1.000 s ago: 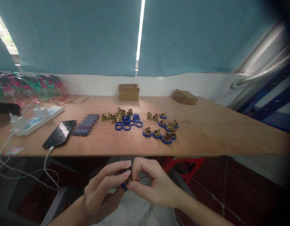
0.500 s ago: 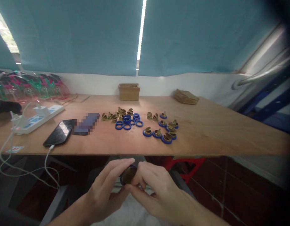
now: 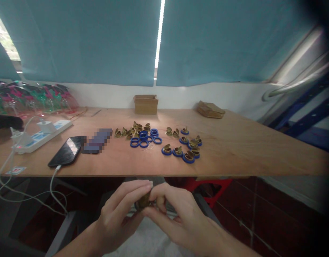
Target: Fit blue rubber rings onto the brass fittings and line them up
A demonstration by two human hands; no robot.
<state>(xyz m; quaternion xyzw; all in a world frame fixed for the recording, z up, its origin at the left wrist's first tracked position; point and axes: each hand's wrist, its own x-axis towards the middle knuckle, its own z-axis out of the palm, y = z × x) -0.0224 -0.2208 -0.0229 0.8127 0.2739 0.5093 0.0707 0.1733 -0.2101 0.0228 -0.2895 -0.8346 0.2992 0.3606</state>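
Just below the table's front edge, my left hand (image 3: 121, 208) is closed around a small brass-coloured lidded piece (image 3: 143, 202). The thumb and fingertips of my right hand (image 3: 177, 210) pinch its right side; what exactly they grip is partly hidden. On the table lie several loose blue rings (image 3: 144, 144). Behind and left of these rings is a cluster of brass-coloured flip-lid pieces (image 3: 129, 134). To the right stand several of the same brass pieces seated in blue rings (image 3: 189, 157), their lids tilted up.
A power strip (image 3: 46, 137), a charging phone (image 3: 68, 151) and a second, blurred device (image 3: 98, 141) occupy the table's left side. Clear bottles (image 3: 33, 101) stand behind them. Toward the back are a small cardboard box (image 3: 146, 105) and a brown packet (image 3: 210, 109). A red stool (image 3: 211, 185) is under the table.
The held piece was edge-on, then turned its round face toward me, and is now tilted again. My right fingers have shifted along its side. Things on the table stayed put.
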